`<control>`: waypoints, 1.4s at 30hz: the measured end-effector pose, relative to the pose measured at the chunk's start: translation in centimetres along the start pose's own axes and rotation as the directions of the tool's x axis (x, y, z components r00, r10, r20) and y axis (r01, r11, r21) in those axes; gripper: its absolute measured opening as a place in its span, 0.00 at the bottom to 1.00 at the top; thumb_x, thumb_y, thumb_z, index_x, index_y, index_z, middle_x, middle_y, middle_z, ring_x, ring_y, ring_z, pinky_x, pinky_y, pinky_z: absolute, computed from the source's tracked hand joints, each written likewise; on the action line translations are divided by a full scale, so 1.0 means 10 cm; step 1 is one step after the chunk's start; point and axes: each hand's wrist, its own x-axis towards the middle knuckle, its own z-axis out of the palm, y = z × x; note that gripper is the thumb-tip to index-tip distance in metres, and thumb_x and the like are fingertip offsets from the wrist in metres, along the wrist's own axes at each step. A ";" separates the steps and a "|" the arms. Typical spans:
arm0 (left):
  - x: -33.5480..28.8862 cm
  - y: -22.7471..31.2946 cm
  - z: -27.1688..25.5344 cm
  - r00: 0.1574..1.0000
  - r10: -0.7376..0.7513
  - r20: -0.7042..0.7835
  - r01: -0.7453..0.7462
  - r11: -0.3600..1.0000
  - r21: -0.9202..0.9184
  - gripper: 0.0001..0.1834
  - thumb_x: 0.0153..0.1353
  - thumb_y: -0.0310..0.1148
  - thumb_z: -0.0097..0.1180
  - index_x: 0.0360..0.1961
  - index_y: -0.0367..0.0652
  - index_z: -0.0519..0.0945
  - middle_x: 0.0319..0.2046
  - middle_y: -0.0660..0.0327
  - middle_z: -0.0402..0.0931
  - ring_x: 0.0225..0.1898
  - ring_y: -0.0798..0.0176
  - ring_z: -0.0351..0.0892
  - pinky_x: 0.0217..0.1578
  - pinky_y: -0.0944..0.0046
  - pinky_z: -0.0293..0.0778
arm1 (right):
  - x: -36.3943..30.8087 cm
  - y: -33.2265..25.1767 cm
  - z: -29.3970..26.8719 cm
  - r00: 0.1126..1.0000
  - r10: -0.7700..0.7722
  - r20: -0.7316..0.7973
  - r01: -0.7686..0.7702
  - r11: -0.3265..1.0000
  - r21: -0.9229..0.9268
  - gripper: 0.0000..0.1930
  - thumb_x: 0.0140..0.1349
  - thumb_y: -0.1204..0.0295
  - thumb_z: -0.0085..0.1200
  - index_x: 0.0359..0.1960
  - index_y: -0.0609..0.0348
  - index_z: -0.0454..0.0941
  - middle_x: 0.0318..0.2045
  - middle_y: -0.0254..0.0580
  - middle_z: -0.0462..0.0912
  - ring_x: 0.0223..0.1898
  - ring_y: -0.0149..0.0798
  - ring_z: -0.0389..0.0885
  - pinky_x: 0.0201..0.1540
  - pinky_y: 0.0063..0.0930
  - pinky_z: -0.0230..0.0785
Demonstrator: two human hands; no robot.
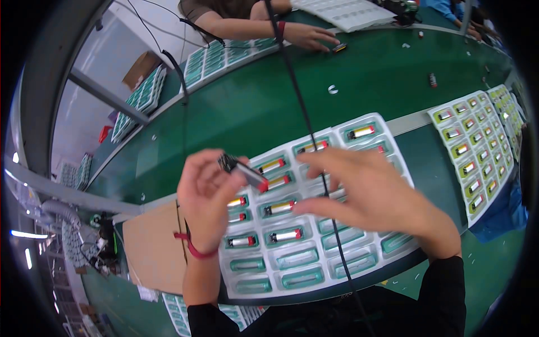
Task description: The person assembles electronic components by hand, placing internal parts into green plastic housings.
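My left hand [203,205], with a red band at its wrist, pinches a small stick-shaped piece [250,174] with a black end, a grey body and a red tip. It is held tilted above the left part of a white moulded tray [271,271]. My right hand [373,191] hovers over the tray's right side, thumb and fingers apart, with nothing seen between them. Similar pieces with yellow or white bodies and red ends lie in several tray pockets, such as the piece [285,235] in a middle row. My right hand hides part of the tray.
A black cable [297,92] hangs down across the tray. Beyond runs a green conveyor belt [236,112], where another person's hand [309,37] is near a small dark piece [339,48]. A filled tray [435,115] stands right; cardboard [152,247] lies left.
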 end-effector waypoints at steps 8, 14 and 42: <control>-0.20 0.08 0.34 0.927 0.298 0.228 -0.304 0.953 -0.007 0.23 0.46 0.16 0.68 0.43 0.33 0.71 0.40 0.46 0.80 0.40 0.59 0.82 0.39 0.64 0.80 | -0.07 -0.15 0.06 0.962 0.081 0.262 -0.155 0.949 0.274 0.13 0.61 0.63 0.59 0.32 0.62 0.79 0.18 0.37 0.77 0.20 0.32 0.76 0.24 0.25 0.66; -0.11 0.25 0.08 0.671 0.552 0.495 -0.738 0.427 0.523 0.19 0.41 0.17 0.69 0.38 0.38 0.83 0.33 0.56 0.81 0.28 0.62 0.81 0.27 0.68 0.75 | -0.04 -0.09 0.01 0.826 0.249 0.506 -0.549 0.562 0.619 0.20 0.66 0.58 0.52 0.20 0.59 0.74 0.13 0.29 0.70 0.16 0.22 0.65 0.19 0.19 0.55; -0.08 0.07 0.19 0.750 0.481 0.454 -0.659 0.601 0.452 0.14 0.38 0.16 0.65 0.29 0.39 0.79 0.32 0.56 0.81 0.28 0.61 0.81 0.27 0.69 0.75 | -0.02 0.12 0.06 0.836 0.137 0.531 -0.440 0.745 0.502 0.16 0.59 0.69 0.58 0.17 0.64 0.70 0.12 0.26 0.62 0.18 0.21 0.57 0.20 0.23 0.49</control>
